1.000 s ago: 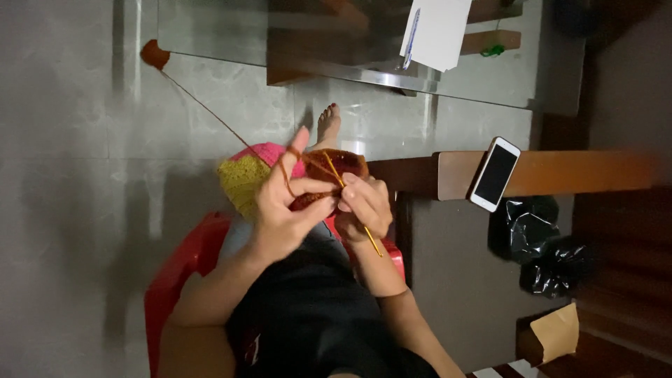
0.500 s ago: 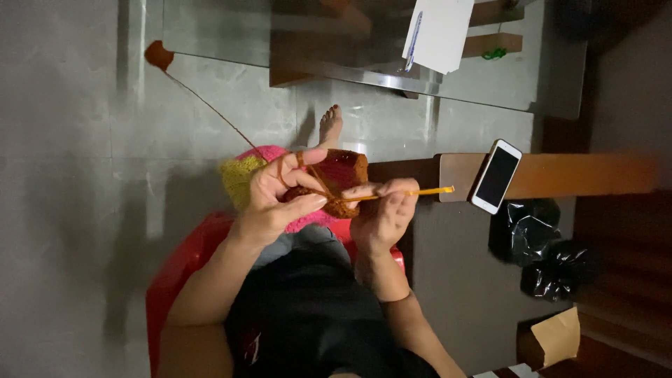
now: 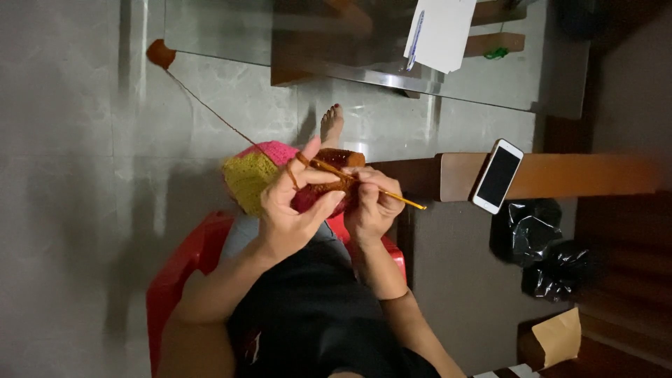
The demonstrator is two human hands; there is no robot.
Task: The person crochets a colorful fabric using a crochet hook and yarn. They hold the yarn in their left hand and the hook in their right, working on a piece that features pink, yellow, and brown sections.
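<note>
Two bare hands work over the lap. Left hand [image 3: 290,210] has fingers curled round the crochet piece [image 3: 308,178], pink, yellow and brown, index finger raised with the brown yarn strand [image 3: 217,115] looped over it. Right hand [image 3: 371,206] has fingers pinched together on the orange crochet hook [image 3: 392,196], tip in the brown part. Strand runs up-left to a rust yarn ball [image 3: 161,54] on the grey floor. White-edged phone [image 3: 498,176], dark screen, lies on the wooden bench [image 3: 574,175]. White paper with blue pen [image 3: 439,31] on the glass table [image 3: 490,84]. Black plastic bags [image 3: 542,252] right, tan paper bag [image 3: 556,336] lower right. Red plastic chair [image 3: 182,273] underneath.
</note>
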